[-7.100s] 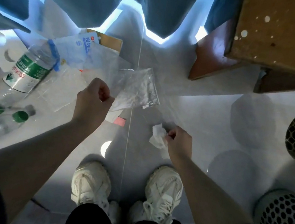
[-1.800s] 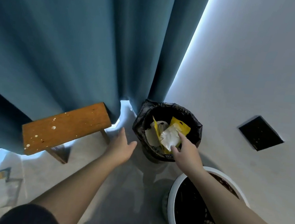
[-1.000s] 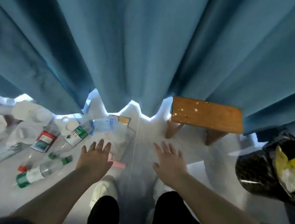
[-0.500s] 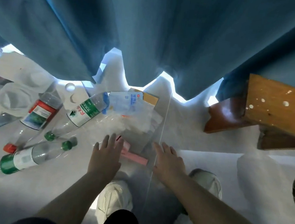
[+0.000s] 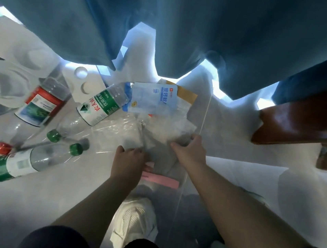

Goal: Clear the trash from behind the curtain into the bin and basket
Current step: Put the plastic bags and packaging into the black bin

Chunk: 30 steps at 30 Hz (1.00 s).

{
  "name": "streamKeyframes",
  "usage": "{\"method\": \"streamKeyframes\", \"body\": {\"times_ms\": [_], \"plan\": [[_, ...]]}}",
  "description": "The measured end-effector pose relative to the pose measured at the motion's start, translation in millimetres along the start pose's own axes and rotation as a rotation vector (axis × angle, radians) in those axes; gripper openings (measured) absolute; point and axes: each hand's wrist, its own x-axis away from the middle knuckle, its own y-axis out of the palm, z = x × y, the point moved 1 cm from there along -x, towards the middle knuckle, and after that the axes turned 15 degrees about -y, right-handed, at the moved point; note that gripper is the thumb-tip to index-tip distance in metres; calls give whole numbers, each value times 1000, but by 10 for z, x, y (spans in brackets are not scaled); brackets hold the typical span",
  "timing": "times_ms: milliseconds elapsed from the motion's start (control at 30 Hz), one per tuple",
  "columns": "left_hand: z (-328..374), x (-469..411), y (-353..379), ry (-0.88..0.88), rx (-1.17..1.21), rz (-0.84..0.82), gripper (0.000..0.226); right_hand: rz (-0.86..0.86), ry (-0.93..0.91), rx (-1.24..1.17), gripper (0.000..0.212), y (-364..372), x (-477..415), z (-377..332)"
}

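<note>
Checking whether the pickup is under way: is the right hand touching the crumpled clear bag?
Touching. The head view shows the right hand with its thumb and curled fingers pinching the crumpled clear bag at its near edge.

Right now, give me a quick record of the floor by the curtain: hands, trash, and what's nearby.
Left hand: fingers curled on the near edge of a flat clear bag
Right hand: gripping a crumpled clear bag
Bottles: three lying down, green-label bottle, red-label bottle, near-left bottle
Other trash: blue-white pouch, pink strip
Nearby: blue curtain, wooden stool
</note>
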Motion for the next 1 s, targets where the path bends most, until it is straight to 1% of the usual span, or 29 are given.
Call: {"method": "streamKeyframes", "body": {"times_ms": [67, 100, 167, 200, 267, 400, 467, 533, 600, 633, 733, 800, 833, 900, 1000], "plan": [[-54, 11, 37, 4, 56, 23, 23, 24, 0, 23, 28, 86, -54, -10], [-74, 19, 40, 11, 95, 36, 24, 29, -6, 43, 20, 116, -72, 4], [-103, 46, 34, 42, 172, 64, 27, 48, -18, 61, 13, 136, -91, 36], [-116, 64, 27, 65, 191, 76, 28, 61, -23, 65, 11, 122, -92, 58], [-155, 94, 43, 108, 178, 94, 36, 93, -33, 72, 14, 62, -79, 102], [-203, 184, 119, 242, 44, 110, 58, 113, -46, 36, 18, -36, -43, 195], [-175, 206, 107, 277, 20, 98, 60, 109, -53, 23, 18, -43, -33, 217], [-110, 195, 116, 268, -1, 101, 59, 107, -67, 19, 21, -36, -26, 223], [-24, 165, 126, 231, -6, 74, 53, 67, -104, 28, 22, -18, -17, 199], [23, 156, 116, 214, -4, 63, 48, 35, -130, 46, 22, -14, -13, 180], [110, 137, 125, 158, 22, -38, 23, -24, -184, 92, 23, -49, -5, 144], [89, 114, 136, 128, 115, -46, 17, -14, -196, 92, 21, -127, -25, 151], [57, 109, 88, 132, 159, -22, 16, -4, -194, 96, 19, -177, -38, 161], [-50, 59, 10, 132, 216, 87, 9, 21, -187, 98, 12, -283, -72, 199], [-290, -46, -92, 90, 220, 193, 14, 65, -186, 94, 6, -396, -86, 257]]}}
